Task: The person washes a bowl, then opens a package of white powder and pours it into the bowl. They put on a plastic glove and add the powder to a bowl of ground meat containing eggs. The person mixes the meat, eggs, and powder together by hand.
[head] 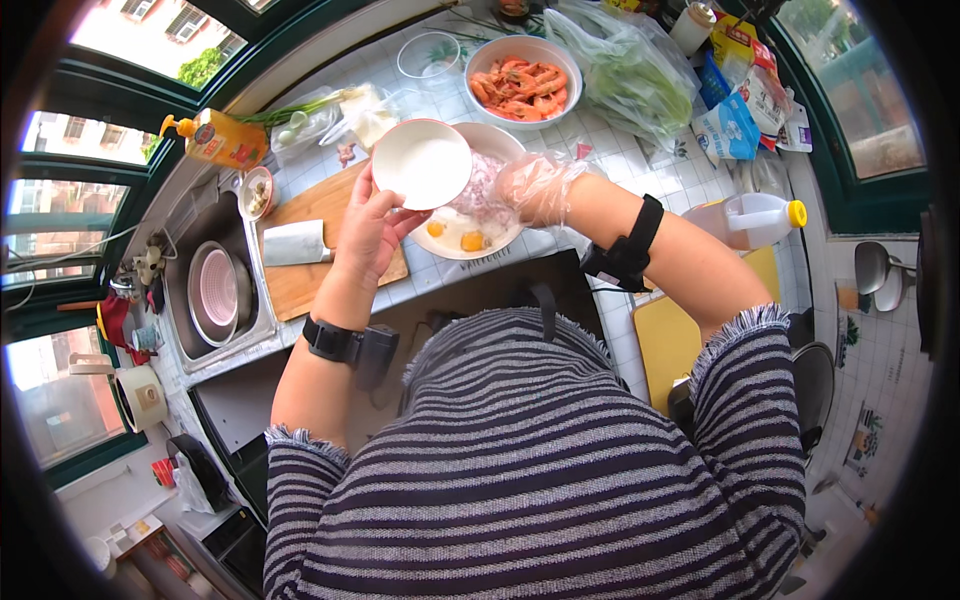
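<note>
My left hand (373, 240) grips a white bowl (422, 165) with a red rim by its near edge. No food shows inside that bowl, which is held over the left part of a larger white bowl (501, 141). The larger bowl contains pale pink minced meat (480, 182) and raw egg, with two whole yolks (472, 241) near its front. A clear disposable plastic glove covers my right hand (534, 187), which is at the right side of the meat. Its fingertips are hard to make out, so whether it grasps any meat is unclear.
A cleaver (294, 242) lies on a wooden cutting board (289, 291) at left, beside the sink (260, 319). Cooked shrimp (525, 86) fill a bowl (480, 103) behind. Bagged leafy greens (637, 97), a yellow-capped plastic jug (750, 220) and an orange pump bottle (225, 142) surround the work area.
</note>
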Motion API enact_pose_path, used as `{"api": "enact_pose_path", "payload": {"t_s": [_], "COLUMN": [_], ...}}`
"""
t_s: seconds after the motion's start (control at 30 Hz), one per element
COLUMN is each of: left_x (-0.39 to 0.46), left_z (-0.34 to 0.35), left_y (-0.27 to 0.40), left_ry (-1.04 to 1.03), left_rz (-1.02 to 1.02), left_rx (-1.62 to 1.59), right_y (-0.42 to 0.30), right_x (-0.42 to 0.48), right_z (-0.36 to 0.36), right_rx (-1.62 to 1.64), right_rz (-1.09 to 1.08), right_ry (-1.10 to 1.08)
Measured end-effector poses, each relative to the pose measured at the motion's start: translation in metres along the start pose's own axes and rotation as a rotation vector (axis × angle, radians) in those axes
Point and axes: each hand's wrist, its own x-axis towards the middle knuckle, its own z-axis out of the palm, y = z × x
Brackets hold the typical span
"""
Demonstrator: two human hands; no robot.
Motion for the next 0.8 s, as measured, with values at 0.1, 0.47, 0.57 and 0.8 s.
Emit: {"api": "enact_pose_path", "payload": {"t_s": [0.1, 0.47, 0.57, 0.8], "left_x": [0.002, 0.008, 0.016, 0.034], "left_z": [0.000, -0.074, -0.099, -0.144], "left_y": [-0.003, -0.001, -0.006, -0.019], "left_ry": [-0.002, 0.139, 0.178, 0.229], "left_rz": [-0.039, 0.052, 0.072, 0.047], "left_rx": [-0.120, -0.177, -0.248, -0.241], "right_y": [-0.014, -0.029, -0.043, -0.043], "right_x": [0.010, 0.032, 0.041, 0.051], "right_z": [0.011, 0.027, 0.027, 0.019], "right_rx": [0.070, 0.191, -0.061, -0.017], "right_rz": [-0.130, 0.009, -0.010, 0.174], "right_ry": [0.154, 0.207, 0.043, -0.301]}}
